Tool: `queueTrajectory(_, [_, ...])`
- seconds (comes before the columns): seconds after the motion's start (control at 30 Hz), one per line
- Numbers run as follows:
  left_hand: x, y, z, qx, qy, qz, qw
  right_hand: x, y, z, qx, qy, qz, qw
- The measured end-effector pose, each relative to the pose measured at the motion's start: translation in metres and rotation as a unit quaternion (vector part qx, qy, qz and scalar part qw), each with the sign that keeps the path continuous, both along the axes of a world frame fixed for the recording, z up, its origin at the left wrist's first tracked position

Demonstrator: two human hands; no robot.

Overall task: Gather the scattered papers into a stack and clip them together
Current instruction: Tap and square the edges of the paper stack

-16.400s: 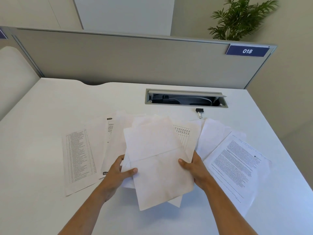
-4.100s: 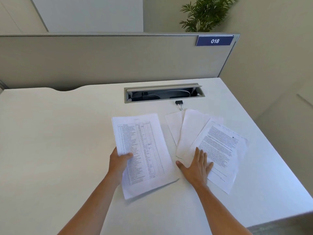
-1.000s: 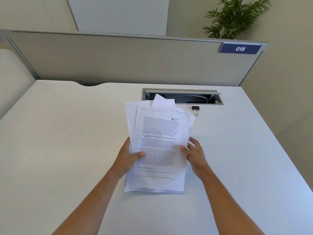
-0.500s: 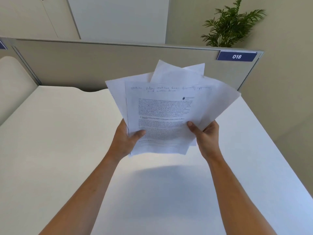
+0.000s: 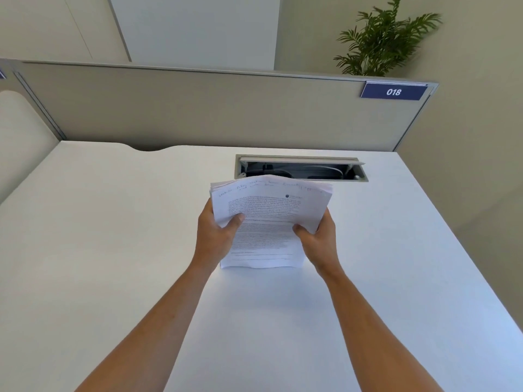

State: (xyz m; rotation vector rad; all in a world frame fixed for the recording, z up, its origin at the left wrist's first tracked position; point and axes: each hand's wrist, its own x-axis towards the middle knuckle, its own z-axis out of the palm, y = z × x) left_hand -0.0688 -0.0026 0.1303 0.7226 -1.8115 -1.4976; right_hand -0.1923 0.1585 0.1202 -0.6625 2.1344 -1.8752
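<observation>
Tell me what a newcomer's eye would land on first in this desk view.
First, the stack of papers at the centre, stood on its lower edge on the white desk and bowed over at the top, printed text facing the camera. The left hand and right hand grip its two sides. Behind it gapes an open cable tray, and a blue sign reading 018 sits on the grey partition at upper right.

Gathered paper stack point(image 5: 268, 219), upright on edge
</observation>
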Motion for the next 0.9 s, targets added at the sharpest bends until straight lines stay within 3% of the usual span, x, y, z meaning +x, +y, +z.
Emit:
queueTrajectory(0.2, [-0.001, -0.003, 0.01, -0.011, 0.029, 0.021, 0.999, -0.004, 0.004, 0.012, -0.03, 0.013, -0.024, 0.999])
queueTrajectory(0.4, [0.002, 0.004, -0.017, 0.077, -0.029, 0.002, 0.997, 0.007, 0.01, -0.028, 0.006, -0.058, -0.002, 0.998])
queueTrajectory(0.9, [0.004, 0.009, -0.033, 0.081, -0.01, 0.012, 0.997, 0.006, 0.006, -0.042, -0.021, -0.101, -0.028, 0.994])
